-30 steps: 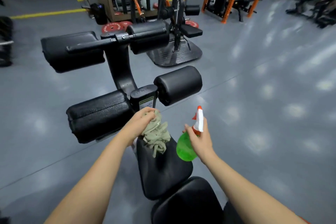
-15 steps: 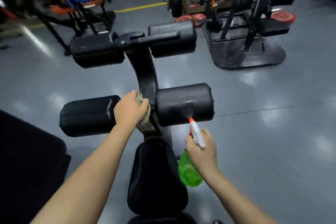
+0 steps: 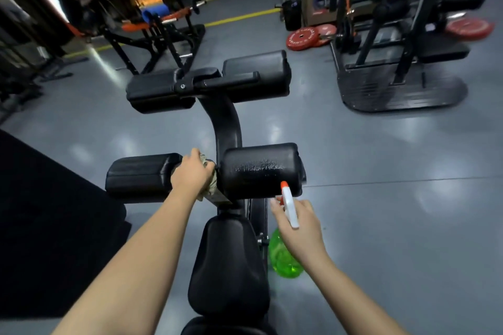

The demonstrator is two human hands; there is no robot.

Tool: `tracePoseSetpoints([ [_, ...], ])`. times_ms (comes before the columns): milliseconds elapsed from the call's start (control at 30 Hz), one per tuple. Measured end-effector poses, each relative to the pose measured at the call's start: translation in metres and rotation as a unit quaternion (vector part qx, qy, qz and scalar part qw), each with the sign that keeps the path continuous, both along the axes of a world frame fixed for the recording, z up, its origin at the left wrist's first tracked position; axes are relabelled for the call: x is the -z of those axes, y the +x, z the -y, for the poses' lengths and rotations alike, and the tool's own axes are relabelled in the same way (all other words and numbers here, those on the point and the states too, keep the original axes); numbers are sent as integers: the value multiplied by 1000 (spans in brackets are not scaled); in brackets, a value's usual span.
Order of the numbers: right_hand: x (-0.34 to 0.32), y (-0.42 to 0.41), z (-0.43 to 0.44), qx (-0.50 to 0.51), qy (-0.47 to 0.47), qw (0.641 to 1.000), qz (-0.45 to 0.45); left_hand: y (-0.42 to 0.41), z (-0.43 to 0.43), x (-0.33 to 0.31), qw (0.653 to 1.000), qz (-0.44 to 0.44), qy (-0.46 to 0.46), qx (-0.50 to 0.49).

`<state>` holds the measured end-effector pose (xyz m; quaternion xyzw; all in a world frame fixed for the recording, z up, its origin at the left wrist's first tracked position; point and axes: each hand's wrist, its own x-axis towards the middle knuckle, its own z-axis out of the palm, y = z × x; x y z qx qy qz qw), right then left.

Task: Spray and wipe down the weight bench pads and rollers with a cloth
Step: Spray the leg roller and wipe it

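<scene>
Moved since a second ago: left hand (image 3: 192, 175) and cloth (image 3: 210, 188), taken from the far end of the seat pad (image 3: 228, 266) to the inner end of the lower left roller (image 3: 141, 177), where the cloth is gripped in curled fingers beside the centre post (image 3: 227, 128). Spray bottle (image 3: 284, 257), green with an orange nozzle, is held by the right hand (image 3: 298, 230), fingers wrapped round its neck, nozzle aimed at the lower right roller (image 3: 261, 168), on which wet droplets are seen. Upper rollers (image 3: 255, 76) are set farther off. Red weight plates (image 3: 302, 37) are lying on the grey floor (image 3: 381, 171), far right.
</scene>
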<state>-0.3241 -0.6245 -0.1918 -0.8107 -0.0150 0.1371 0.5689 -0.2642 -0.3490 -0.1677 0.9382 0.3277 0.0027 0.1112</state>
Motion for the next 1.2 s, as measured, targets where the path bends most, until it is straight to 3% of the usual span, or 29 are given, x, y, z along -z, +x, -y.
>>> tracePoseSetpoints([
  [67, -6, 6, -2, -7, 0, 1000, 13, -3, -2, -5, 999, 16, -38, 0],
  [200, -30, 14, -18, 12, 32, 999, 17, -33, 6, -16, 971, 107, -210, 40],
  [300, -53, 22, -38, -10, 68, 997, 31, -69, 10, -24, 949, 62, -268, 156],
  [433, -72, 25, -73, -165, 26, 984, 68, -105, 24, -30, 916, 14, -314, 250],
  [633, -81, 14, -104, -280, -45, 959, 23, -122, 32, -48, 879, 38, -444, 169],
  [867, -82, 19, -93, -243, 16, 965, -98, -114, 45, -43, 820, 232, -523, 3],
  [1000, -73, 16, -78, -235, 78, 956, -160, -94, 59, -59, 707, 383, -583, -118],
  [1033, -77, 15, -78, -241, 123, 943, -195, -88, 63, -62, 703, 401, -574, -121],
  [1100, -84, 16, -78, -236, 221, 909, -262, -77, 67, -64, 735, 412, -527, -113],
  [1200, -92, 17, -83, -231, 287, 894, -255, -73, 59, -73, 756, 432, -480, -104],
])
